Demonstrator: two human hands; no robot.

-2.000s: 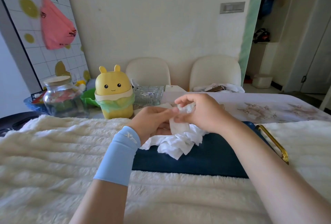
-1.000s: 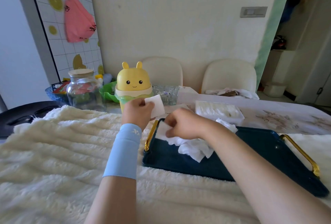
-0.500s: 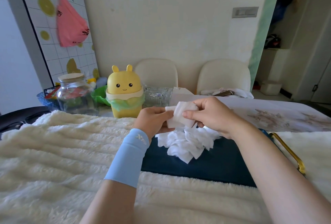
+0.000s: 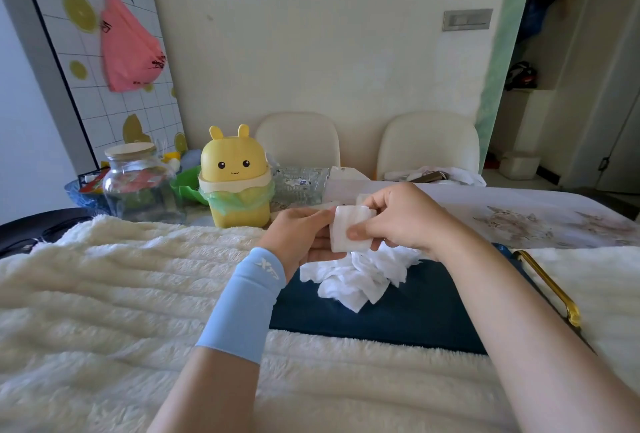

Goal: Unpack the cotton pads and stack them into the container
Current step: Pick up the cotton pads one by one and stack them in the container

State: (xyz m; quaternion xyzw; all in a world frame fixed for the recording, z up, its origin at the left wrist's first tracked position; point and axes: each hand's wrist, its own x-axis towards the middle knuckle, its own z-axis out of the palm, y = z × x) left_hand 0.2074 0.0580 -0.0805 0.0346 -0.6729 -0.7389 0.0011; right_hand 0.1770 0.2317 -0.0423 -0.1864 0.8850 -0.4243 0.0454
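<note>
Both hands hold a small stack of white square cotton pads above the far left part of a dark blue tray. My left hand, with a light blue sleeve at the wrist, cups the stack from the left. My right hand pinches it from the right, thumb on the front face. Below the hands a loose heap of white cotton pads lies on the tray. The container is mostly hidden behind my hands.
The tray has a gold handle on its right and lies on a fluffy cream blanket. Behind stand a yellow bunny-shaped bin, a glass jar, a clear glass dish and two cream chairs.
Two seconds ago both hands held pads; then my left hand raised one pad while my right hand reached into the heap. Now both hands hold the stack together again.
</note>
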